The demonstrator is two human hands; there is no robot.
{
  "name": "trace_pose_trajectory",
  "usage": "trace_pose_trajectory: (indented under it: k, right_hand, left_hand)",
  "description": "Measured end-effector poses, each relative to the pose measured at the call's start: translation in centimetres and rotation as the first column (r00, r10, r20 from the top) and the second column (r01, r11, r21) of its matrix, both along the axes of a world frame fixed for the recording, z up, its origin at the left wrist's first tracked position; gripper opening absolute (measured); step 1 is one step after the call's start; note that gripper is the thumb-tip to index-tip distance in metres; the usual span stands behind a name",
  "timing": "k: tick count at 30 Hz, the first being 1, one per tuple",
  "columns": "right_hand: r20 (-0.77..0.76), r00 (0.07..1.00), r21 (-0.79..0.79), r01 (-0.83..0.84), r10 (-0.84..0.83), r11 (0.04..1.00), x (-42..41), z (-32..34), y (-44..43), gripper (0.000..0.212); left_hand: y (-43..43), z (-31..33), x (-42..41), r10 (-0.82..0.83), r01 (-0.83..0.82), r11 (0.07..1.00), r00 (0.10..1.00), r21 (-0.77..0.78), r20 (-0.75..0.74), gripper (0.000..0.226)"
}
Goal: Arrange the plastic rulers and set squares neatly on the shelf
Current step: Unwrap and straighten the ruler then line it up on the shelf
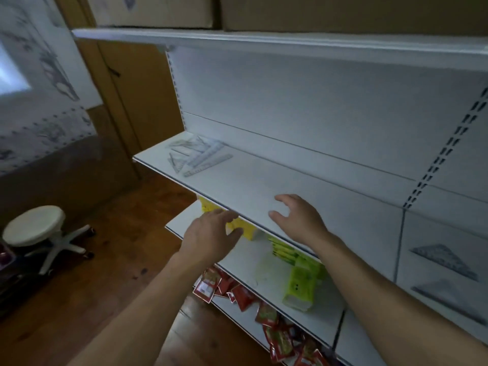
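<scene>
Both bare forearms reach up from six o'clock. Left hand (211,235) hangs just in front of the shelf's front lip, fingers loosely spread and holding nothing. Right hand (299,220) is over the front strip of the board, fingers apart and half-curled, also empty. Whether it touches the board I cannot tell. With both hands free, they look ready to reach and gather.

At eleven o'clock from the hands, in the back left corner of the shelf (264,186), lies the loose pile of rulers and set squares (196,155). They are thin, flat, clear plastic with fine printed scales, crossing one another at odd angles, so the tidying looks barely begun. Such slick sheets will likely slide on the smooth board, and their edges may be hard to pinch. At four o'clock, two more set squares (445,262) lie flat in the neighbouring bay, apart from each other.

The shelving is smooth white metal with slotted uprights. Soft yellow-green packs (299,287) sit on the tier below, and glossy red sachets (237,295) on the tier lower down. Cardboard boxes (343,11) sit at twelve o'clock, and a round padded stool (34,225) at nine.
</scene>
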State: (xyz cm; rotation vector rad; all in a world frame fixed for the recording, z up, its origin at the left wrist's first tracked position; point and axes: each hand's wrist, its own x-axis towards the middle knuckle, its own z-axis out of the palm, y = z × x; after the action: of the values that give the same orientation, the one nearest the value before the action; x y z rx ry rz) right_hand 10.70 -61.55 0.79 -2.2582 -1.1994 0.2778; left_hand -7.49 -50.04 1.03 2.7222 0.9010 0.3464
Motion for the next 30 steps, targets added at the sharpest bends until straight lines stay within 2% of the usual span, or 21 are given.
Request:
trace_pose_trajectory:
  k: [6,11,14,25,30]
  right_hand:
    - [0.070,0.994,-0.021,-0.079,0.080,0.997,-7.1,1.0,10.3,0.050]
    - [0.095,0.989,-0.078,-0.108,0.115,0.991,-8.7,1.1,15.8,0.051]
    - [0.109,0.986,-0.108,-0.116,0.128,0.987,-8.1,0.7,19.0,0.053]
    - [0.069,0.980,-0.168,-0.175,0.189,0.970,-4.1,-4.0,32.8,0.064]
    - [0.164,0.955,-0.233,-0.204,0.245,0.951,-2.5,-5.5,35.9,0.073]
  left_hand:
    - [8.4,0.8,-7.7,0.072,-0.072,0.997,0.997,0.003,-0.003,0.042]
    - [13.7,0.9,-9.4,0.071,-0.070,0.997,0.997,-0.029,0.035,0.042]
    - [16.7,0.2,-8.9,0.063,-0.061,0.997,0.996,-0.041,0.065,0.042]
    - [31.8,-1.6,-2.6,-0.006,0.004,0.996,1.000,-0.091,-0.016,0.039]
    - [36.9,-2.4,0.6,-0.051,0.051,0.985,0.999,-0.168,0.007,0.040]
